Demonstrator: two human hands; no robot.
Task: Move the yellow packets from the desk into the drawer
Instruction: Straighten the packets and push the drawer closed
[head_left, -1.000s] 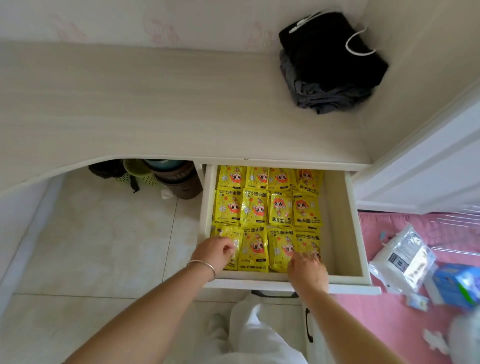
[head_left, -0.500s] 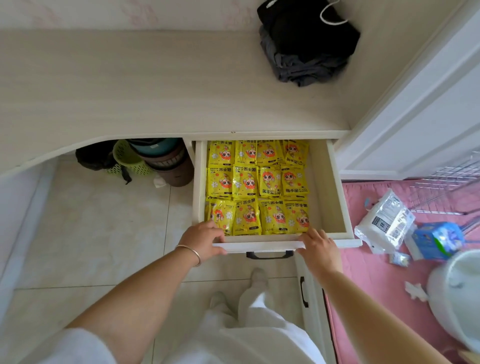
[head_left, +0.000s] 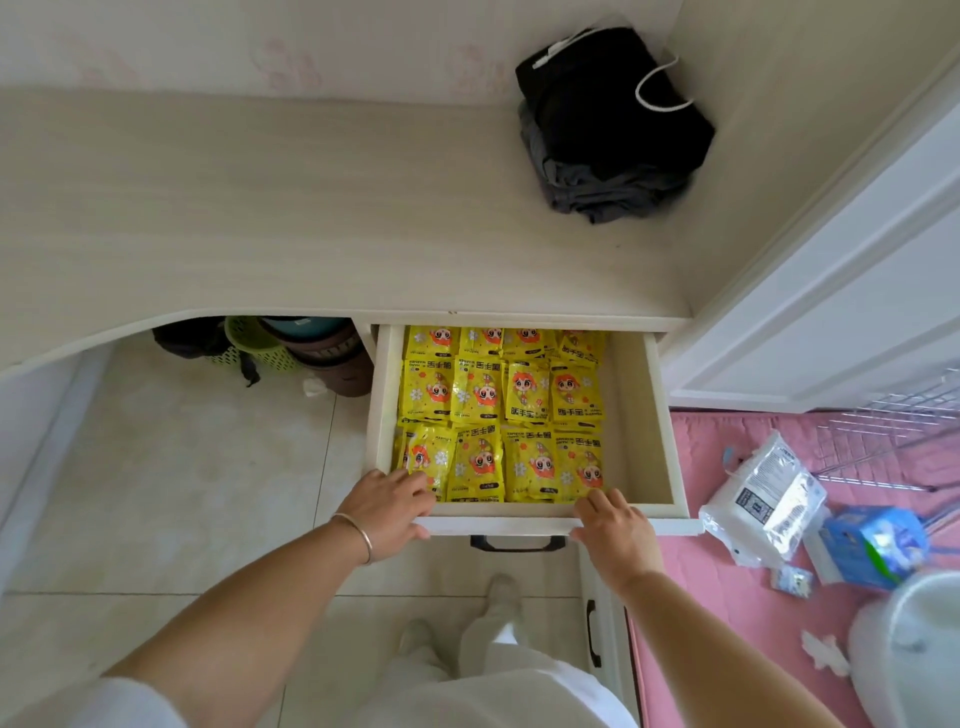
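Note:
Several yellow packets (head_left: 498, 415) with an orange cartoon figure lie flat in neat rows inside the pulled-out white drawer (head_left: 661, 415); the back row is partly hidden under the desk (head_left: 311, 218). No yellow packet shows on the desk top. My left hand (head_left: 389, 512), a bangle on its wrist, grips the left end of the drawer front, fingers over the rim beside the nearest packet. My right hand (head_left: 615, 535) holds the front rim right of the black handle (head_left: 517, 543), fingertips curled over the edge.
A black bag on folded grey cloth (head_left: 613, 119) sits at the desk's back right corner. Baskets and buckets (head_left: 291, 348) stand under the desk. On the pink mat (head_left: 727, 623) lie a white plastic pack (head_left: 763, 499) and a blue box (head_left: 872, 540). A white door (head_left: 831, 291) is close on the right.
Both hands have drawn back from the front row of packets onto the drawer's front rim. The drawer sits a little further under the desk, hiding more of the back row.

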